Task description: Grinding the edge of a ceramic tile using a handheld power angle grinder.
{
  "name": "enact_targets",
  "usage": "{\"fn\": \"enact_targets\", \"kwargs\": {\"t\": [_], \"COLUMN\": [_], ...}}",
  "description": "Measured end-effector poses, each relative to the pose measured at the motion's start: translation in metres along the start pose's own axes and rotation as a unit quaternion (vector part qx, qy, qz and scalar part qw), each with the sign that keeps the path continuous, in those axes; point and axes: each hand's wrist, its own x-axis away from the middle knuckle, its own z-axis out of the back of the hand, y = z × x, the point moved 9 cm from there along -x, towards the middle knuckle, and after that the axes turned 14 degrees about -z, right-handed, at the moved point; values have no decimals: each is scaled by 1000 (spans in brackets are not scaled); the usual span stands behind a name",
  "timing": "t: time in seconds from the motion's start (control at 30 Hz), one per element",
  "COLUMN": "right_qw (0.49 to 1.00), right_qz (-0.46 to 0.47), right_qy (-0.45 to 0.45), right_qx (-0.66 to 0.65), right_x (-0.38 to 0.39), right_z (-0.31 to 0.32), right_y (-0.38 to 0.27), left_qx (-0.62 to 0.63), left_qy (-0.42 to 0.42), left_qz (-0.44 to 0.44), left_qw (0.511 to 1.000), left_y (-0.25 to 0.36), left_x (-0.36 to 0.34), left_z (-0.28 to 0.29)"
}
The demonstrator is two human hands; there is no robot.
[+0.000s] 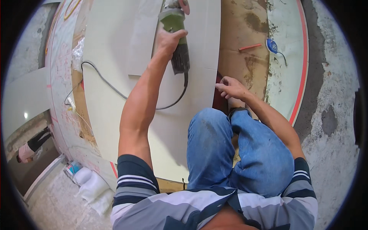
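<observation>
My left hand (pixel 168 41) is closed around a green and black angle grinder (pixel 172 21) near the top of a large cream tile panel (pixel 105 115), beside the edge of a paler grey piece (pixel 140 50). The grinder's grey cord (pixel 122 95) loops down and left across the panel. At the panel's right edge my right hand (pixel 230 88) has loosely bent fingers apart, with nothing visible in them, just above my bent knees (pixel 209 130). A dark red object (pixel 219 102) lies partly hidden under that hand.
Brown cardboard (pixel 245 34) at right carries a red pencil (pixel 250 47); a blue chalk line or tape case (pixel 272 45) lies on a pale strip. Concrete floor (pixel 337 161) lies beyond. At lower left another person (pixel 27 151) bends low, near white bags (pixel 90 186) and a plastic-covered surface.
</observation>
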Motion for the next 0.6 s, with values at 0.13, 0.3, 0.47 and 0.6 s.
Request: {"fn": "enact_targets", "kwargs": {"t": [0.13, 0.3, 0.47, 0.6], "right_qw": [996, 955, 952, 977], "right_qz": [14, 142, 129, 80], "right_qy": [40, 254, 273, 199], "right_qx": [-75, 65, 49, -2], "right_x": [3, 23, 31, 21], "right_z": [19, 51, 52, 35], "right_y": [30, 50, 65, 80], "left_qx": [-83, -87, -97, -110], "left_qy": [-38, -50, -48, -61], "left_qz": [4, 53, 47, 68], "left_qw": [996, 994, 993, 990], "left_y": [6, -10, -19, -24], "left_x": [-32, -66, -92, -105], "left_z": [-34, -59, -68, -74]}}
